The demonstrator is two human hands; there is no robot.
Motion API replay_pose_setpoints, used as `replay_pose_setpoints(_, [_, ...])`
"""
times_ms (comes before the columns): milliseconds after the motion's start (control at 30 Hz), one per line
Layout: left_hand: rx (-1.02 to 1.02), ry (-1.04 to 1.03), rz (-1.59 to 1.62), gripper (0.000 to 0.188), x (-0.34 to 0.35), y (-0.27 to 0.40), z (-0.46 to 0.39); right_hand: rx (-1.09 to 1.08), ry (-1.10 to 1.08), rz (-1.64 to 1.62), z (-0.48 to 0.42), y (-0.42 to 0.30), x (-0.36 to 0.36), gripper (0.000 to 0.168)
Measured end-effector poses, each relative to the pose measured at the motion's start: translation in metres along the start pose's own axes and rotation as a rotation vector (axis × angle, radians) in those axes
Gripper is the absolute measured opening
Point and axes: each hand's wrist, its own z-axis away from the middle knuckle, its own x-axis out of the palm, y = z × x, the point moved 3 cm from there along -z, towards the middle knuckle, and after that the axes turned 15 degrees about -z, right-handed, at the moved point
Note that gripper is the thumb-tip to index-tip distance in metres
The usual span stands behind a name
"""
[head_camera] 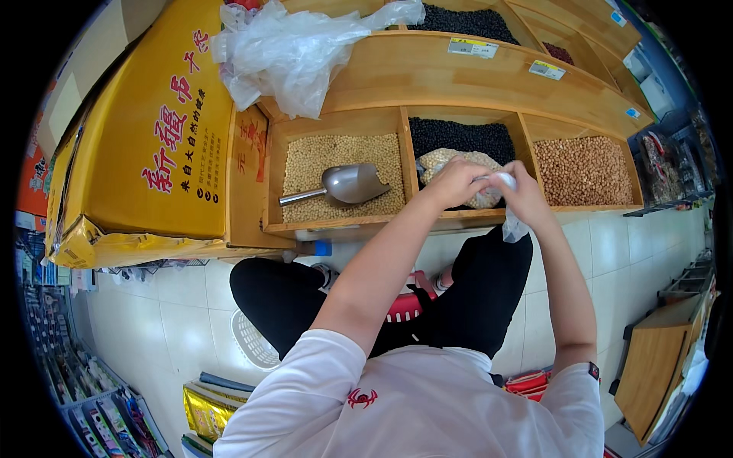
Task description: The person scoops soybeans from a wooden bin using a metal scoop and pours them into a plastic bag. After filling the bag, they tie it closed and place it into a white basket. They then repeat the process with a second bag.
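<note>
A clear plastic bag of pale beans [480, 197] rests on the black beans [461, 135] in the middle wooden compartment. My left hand [458, 182] grips the gathered plastic above the filled part. My right hand [520, 194] pinches the twisted neck of the same bag, and its loose end hangs below that hand. In the compartment at the left, a metal scoop [350, 185] lies on soybeans [309, 151], its handle pointing left. Light brown beans or nuts [578, 172] fill the compartment at the right.
Crumpled clear plastic bags [286, 54] lie over the bin's upper left part. A large yellow carton [149, 137] stands at the left. Below are a red plastic basket [404, 309] between my legs and a white basket [252, 340] on the floor. A wooden cabinet [653, 360] stands at lower right.
</note>
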Motion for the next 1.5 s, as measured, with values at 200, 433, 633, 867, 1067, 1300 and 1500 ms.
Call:
replay_pose_setpoints(200, [0.069, -0.008, -0.123, 0.01, 0.005, 0.001, 0.003, -0.134, -0.036, 0.142, 0.014, -0.024, -0.007, 0.021])
replay_pose_setpoints(433, [-0.088, -0.005, 0.059, 0.034, -0.001, 0.012, -0.001, 0.109, -0.029, 0.177, 0.003, 0.023, -0.003, 0.05])
replay_pose_setpoints(633, [-0.144, -0.052, 0.263, 0.026, 0.001, 0.002, -0.001, 0.195, -0.084, -0.033, -0.003, 0.039, 0.001, 0.051])
replay_pose_setpoints(867, [-0.059, 0.021, 0.215, 0.018, -0.001, 0.013, -0.003, 0.333, -0.144, -0.231, -0.013, 0.052, 0.001, 0.053])
replay_pose_setpoints(1067, [-0.002, 0.064, 0.119, 0.016, -0.004, 0.009, -0.003, 0.297, -0.209, -0.405, -0.006, 0.037, -0.002, 0.041])
replay_pose_setpoints(1300, [0.044, -0.019, 0.0, 0.016, 0.002, 0.006, -0.001, 0.087, -0.164, -0.405, 0.014, 0.032, 0.004, 0.031])
replay_pose_setpoints(1500, [-0.059, 0.292, 0.02, 0.021, -0.007, 0.005, -0.002, 0.178, -0.165, -0.537, 0.002, 0.048, 0.007, 0.035])
